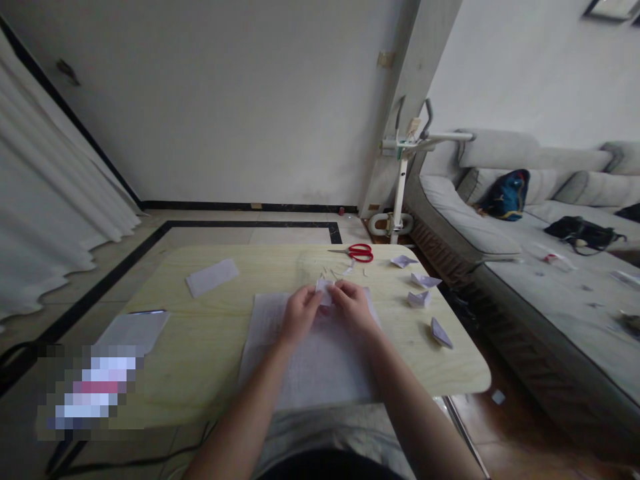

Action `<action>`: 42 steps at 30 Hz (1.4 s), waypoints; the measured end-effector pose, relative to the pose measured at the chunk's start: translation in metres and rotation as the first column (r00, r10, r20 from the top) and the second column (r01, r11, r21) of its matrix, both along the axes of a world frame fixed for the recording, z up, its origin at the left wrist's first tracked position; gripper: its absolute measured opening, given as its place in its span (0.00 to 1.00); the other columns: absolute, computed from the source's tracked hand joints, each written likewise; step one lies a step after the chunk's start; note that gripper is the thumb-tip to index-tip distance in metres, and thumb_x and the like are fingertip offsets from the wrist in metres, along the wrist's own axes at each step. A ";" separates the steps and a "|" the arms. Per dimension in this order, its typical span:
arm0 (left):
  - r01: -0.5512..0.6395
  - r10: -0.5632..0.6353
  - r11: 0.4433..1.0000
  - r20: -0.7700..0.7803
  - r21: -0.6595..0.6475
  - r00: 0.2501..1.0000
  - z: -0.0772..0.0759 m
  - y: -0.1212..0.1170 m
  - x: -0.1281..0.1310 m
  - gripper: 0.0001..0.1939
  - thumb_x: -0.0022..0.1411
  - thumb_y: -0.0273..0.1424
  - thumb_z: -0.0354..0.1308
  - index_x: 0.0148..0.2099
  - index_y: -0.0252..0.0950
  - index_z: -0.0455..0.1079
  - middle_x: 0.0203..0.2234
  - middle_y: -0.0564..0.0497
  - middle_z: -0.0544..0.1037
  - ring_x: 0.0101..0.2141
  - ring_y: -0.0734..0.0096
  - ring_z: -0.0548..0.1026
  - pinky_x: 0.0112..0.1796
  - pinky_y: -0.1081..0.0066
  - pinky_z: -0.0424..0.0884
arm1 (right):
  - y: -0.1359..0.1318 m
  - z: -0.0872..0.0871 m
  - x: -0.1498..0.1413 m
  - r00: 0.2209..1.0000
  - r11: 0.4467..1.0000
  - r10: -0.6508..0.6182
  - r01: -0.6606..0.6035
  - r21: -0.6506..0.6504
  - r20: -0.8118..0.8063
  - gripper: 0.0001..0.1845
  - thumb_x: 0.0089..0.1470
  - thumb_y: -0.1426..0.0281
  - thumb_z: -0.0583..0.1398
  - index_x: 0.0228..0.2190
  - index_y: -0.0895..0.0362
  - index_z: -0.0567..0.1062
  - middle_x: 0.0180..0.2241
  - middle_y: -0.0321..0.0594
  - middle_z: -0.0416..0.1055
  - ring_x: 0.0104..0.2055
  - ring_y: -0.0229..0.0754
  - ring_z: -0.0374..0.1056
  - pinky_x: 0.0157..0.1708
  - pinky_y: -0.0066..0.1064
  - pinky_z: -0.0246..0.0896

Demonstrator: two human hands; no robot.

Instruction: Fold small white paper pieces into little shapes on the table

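Observation:
Between my two hands is a small folded piece of white paper (324, 291). My left hand (301, 310) pinches its left side and my right hand (353, 305) its right side, fingers closed on it. Both hands are above a large white sheet (305, 373) spread on the wooden table (210, 353). Just beyond the hands lie thin paper scraps (335, 272) and a pair of scissors (357, 252) with red handles. To the right stand several folded paper boats, among them one (441, 333) near the table's right edge.
At the left are a stack of paper slips (213, 277) and a pad (135, 331) with a pen (147, 311) on it. A blurred-out object (95, 393) is at the front left corner. A sofa (555, 287) and white exercise equipment (400, 180) stand right of the table.

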State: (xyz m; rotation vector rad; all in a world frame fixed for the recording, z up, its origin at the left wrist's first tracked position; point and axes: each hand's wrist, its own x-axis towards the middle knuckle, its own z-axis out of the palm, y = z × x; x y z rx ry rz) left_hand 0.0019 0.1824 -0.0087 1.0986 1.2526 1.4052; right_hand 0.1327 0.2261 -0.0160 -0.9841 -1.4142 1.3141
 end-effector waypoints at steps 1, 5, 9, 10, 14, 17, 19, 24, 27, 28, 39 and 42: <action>0.009 -0.008 1.000 -0.012 0.013 1.000 0.000 0.000 0.000 0.15 0.55 0.42 0.59 0.36 0.34 0.72 0.24 0.53 0.77 0.22 0.71 0.76 0.22 0.76 0.69 | 0.000 0.000 0.000 1.000 1.000 -0.007 0.007 0.002 0.001 0.17 0.49 0.58 0.61 0.19 0.55 0.68 0.17 0.31 0.59 0.20 0.35 0.53 0.20 0.26 0.47; 0.021 -0.021 1.000 -0.038 -0.003 0.999 0.000 0.000 -0.001 0.14 0.55 0.40 0.59 0.34 0.33 0.72 0.21 0.54 0.75 0.19 0.73 0.73 0.19 0.77 0.66 | 0.001 -0.002 -0.001 1.000 1.000 0.006 -0.006 0.009 -0.007 0.17 0.48 0.60 0.61 0.17 0.55 0.65 0.16 0.29 0.56 0.19 0.34 0.50 0.19 0.26 0.43; -0.068 0.069 0.997 0.059 -0.029 0.996 0.005 0.000 -0.005 0.16 0.52 0.42 0.60 0.33 0.33 0.71 0.19 0.55 0.74 0.18 0.75 0.71 0.20 0.76 0.66 | 0.001 -0.003 0.000 0.997 0.997 0.057 -0.060 -0.057 -0.046 0.19 0.49 0.57 0.61 0.16 0.55 0.65 0.14 0.28 0.54 0.17 0.33 0.46 0.18 0.27 0.39; -0.075 0.076 0.997 0.071 -0.026 0.995 0.006 0.000 -0.006 0.16 0.52 0.43 0.60 0.33 0.33 0.71 0.19 0.55 0.75 0.18 0.74 0.71 0.21 0.76 0.67 | 0.001 -0.002 0.001 0.997 0.995 0.056 -0.060 -0.075 -0.055 0.20 0.49 0.56 0.61 0.16 0.55 0.65 0.14 0.28 0.54 0.17 0.33 0.46 0.18 0.27 0.38; 0.002 -0.002 1.000 0.018 -0.014 1.000 0.009 -0.001 -0.007 0.18 0.51 0.44 0.61 0.32 0.33 0.71 0.20 0.52 0.77 0.20 0.72 0.74 0.21 0.76 0.66 | 0.000 0.001 0.001 0.997 0.996 0.008 -0.015 -0.091 -0.072 0.21 0.49 0.57 0.61 0.15 0.56 0.65 0.13 0.29 0.53 0.16 0.32 0.46 0.17 0.28 0.37; 0.061 -0.062 0.998 -0.005 -0.034 0.998 0.006 -0.001 -0.004 0.17 0.53 0.43 0.61 0.35 0.32 0.72 0.24 0.50 0.79 0.21 0.71 0.76 0.21 0.76 0.68 | 0.001 0.001 0.001 0.996 0.996 -0.034 0.027 -0.081 -0.084 0.21 0.49 0.57 0.61 0.14 0.56 0.65 0.13 0.29 0.54 0.16 0.33 0.47 0.17 0.28 0.39; 0.060 -0.061 0.997 -0.005 -0.049 0.998 0.005 -0.001 -0.002 0.16 0.53 0.42 0.60 0.35 0.32 0.72 0.24 0.50 0.79 0.21 0.71 0.76 0.23 0.75 0.69 | 0.001 -0.001 0.001 0.996 0.996 -0.040 0.033 -0.084 -0.084 0.20 0.49 0.58 0.61 0.15 0.56 0.66 0.13 0.29 0.55 0.16 0.33 0.47 0.17 0.28 0.40; -0.123 0.124 0.992 0.017 -0.023 0.992 0.005 0.001 -0.007 0.12 0.54 0.38 0.59 0.31 0.33 0.71 0.18 0.54 0.74 0.19 0.75 0.72 0.22 0.76 0.68 | 0.001 -0.003 -0.001 1.000 0.999 0.027 -0.027 -0.031 0.008 0.17 0.49 0.61 0.60 0.15 0.56 0.69 0.13 0.30 0.57 0.17 0.33 0.50 0.18 0.27 0.41; -0.192 0.192 0.981 0.009 0.001 0.981 0.005 0.002 -0.009 0.12 0.53 0.38 0.59 0.30 0.33 0.70 0.17 0.56 0.72 0.18 0.76 0.70 0.22 0.77 0.67 | 0.000 0.000 -0.001 0.995 0.998 0.065 -0.065 -0.006 0.070 0.17 0.50 0.61 0.59 0.15 0.56 0.71 0.14 0.30 0.57 0.17 0.33 0.51 0.19 0.27 0.42; -0.199 0.199 0.980 0.006 0.004 0.980 0.005 0.003 -0.010 0.12 0.53 0.38 0.60 0.30 0.33 0.70 0.17 0.56 0.72 0.18 0.76 0.70 0.22 0.77 0.67 | -0.001 0.000 -0.001 0.995 0.998 0.065 -0.066 0.000 0.081 0.17 0.50 0.61 0.59 0.16 0.56 0.72 0.14 0.30 0.58 0.18 0.34 0.52 0.19 0.27 0.43; -0.072 0.073 0.997 -0.049 0.020 0.996 0.010 0.001 -0.005 0.14 0.54 0.40 0.57 0.27 0.32 0.72 0.18 0.51 0.77 0.20 0.72 0.74 0.25 0.74 0.68 | 0.002 -0.001 0.000 0.995 0.999 0.050 -0.050 0.000 0.086 0.16 0.49 0.60 0.59 0.20 0.58 0.73 0.16 0.30 0.60 0.20 0.34 0.54 0.22 0.25 0.49; -0.063 0.063 0.998 -0.083 0.009 0.995 0.009 0.000 -0.006 0.15 0.54 0.40 0.57 0.24 0.33 0.71 0.15 0.53 0.75 0.18 0.73 0.71 0.23 0.75 0.66 | 0.000 0.000 0.000 0.990 0.993 0.118 -0.117 -0.020 0.075 0.13 0.49 0.62 0.59 0.23 0.58 0.73 0.20 0.32 0.65 0.23 0.35 0.58 0.24 0.25 0.52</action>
